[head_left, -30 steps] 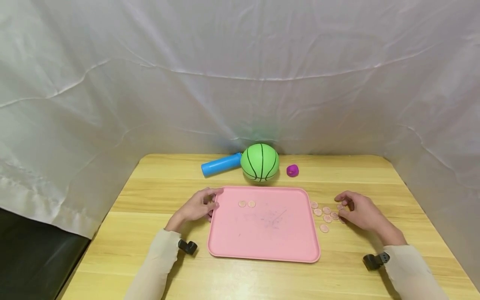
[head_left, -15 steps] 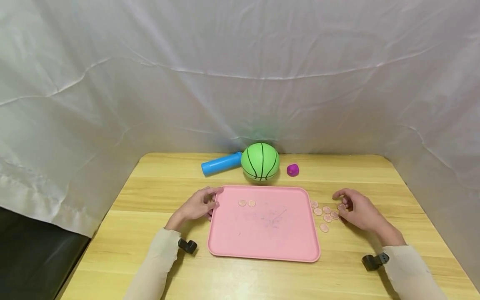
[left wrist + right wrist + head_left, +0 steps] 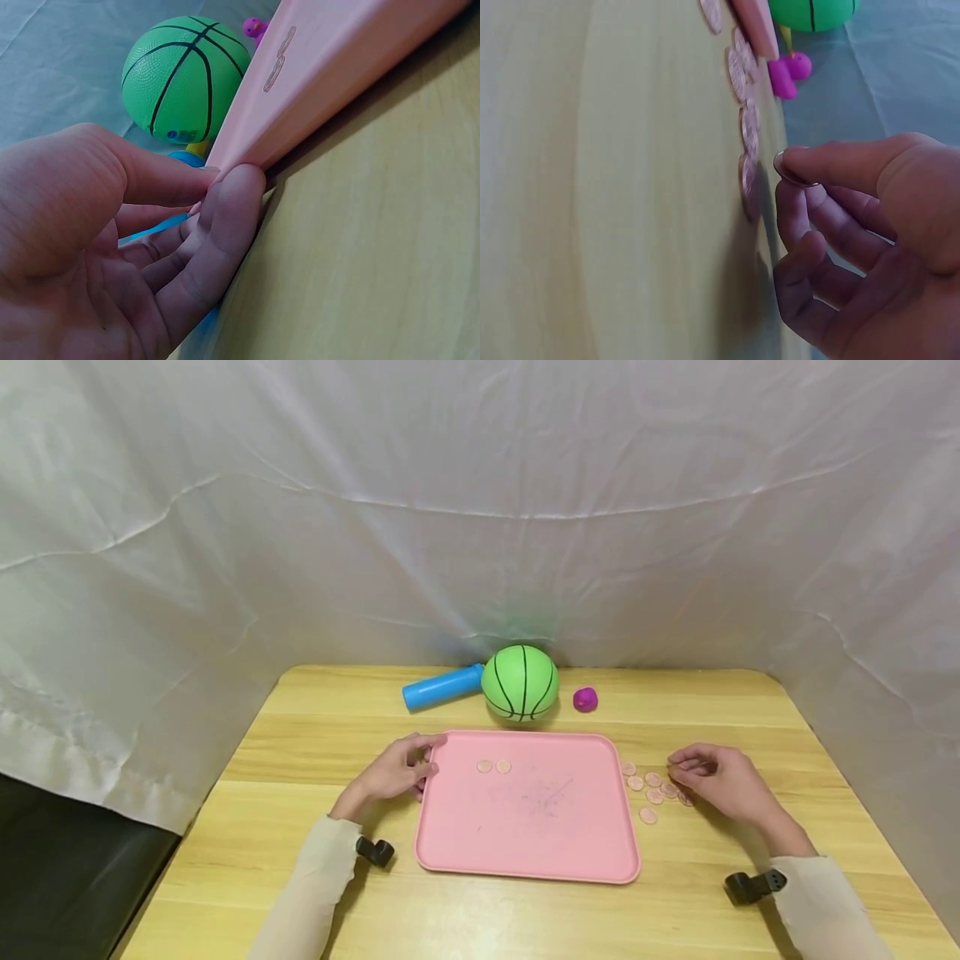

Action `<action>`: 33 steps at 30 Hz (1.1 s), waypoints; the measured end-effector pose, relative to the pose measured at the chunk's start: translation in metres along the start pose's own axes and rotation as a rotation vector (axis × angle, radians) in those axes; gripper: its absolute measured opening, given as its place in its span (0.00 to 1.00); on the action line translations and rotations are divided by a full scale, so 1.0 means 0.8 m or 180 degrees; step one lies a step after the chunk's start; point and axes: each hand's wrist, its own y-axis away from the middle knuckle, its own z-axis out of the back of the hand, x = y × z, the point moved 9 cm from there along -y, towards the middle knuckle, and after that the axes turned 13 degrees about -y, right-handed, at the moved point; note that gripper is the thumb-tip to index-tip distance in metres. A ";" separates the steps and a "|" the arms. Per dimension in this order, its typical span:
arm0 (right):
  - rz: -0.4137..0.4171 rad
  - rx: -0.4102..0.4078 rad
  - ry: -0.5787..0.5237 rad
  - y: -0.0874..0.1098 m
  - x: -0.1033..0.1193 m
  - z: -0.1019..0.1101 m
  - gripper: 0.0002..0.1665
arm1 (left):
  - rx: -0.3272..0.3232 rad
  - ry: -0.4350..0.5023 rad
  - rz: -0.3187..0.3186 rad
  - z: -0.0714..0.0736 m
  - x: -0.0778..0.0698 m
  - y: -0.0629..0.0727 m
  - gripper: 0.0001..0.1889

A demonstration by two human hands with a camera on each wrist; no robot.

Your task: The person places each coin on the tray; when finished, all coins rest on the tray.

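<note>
A pink tray (image 3: 525, 843) lies on the wooden table, with two copper-coloured coins (image 3: 485, 767) side by side near its far left. My left hand (image 3: 392, 770) pinches the tray's left rim between thumb and fingers, as the left wrist view shows up close. Several more coins (image 3: 655, 796) lie flat to the right of the tray, some close together. Just right of these, my right hand (image 3: 722, 783) is raised slightly over the table. Its thumb and index finger pinch one coin (image 3: 798, 180), seen nearly edge-on in the right wrist view; the other fingers are bent.
Behind the tray sit a green ball (image 3: 521, 683) with black lines, a blue cylinder (image 3: 442, 688) touching or near its left side, and a small purple rubber duck (image 3: 586, 699). A pale cloth (image 3: 480, 527) hangs behind the table and at both sides.
My right thumb and fingers have come together, and the coin under them has left the table into their pinch. The left hand and tray stay in place.
</note>
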 end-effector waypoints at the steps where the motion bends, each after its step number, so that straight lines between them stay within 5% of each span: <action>1: 0.0001 -0.0001 -0.0034 0.000 0.002 0.000 0.11 | -0.0001 0.0000 0.0001 0.000 0.000 0.000 0.30; 33: 0.0096 0.0335 -0.0562 -0.025 0.093 -0.074 0.11 | 0.0008 -0.0072 0.0027 0.000 0.000 0.000 0.30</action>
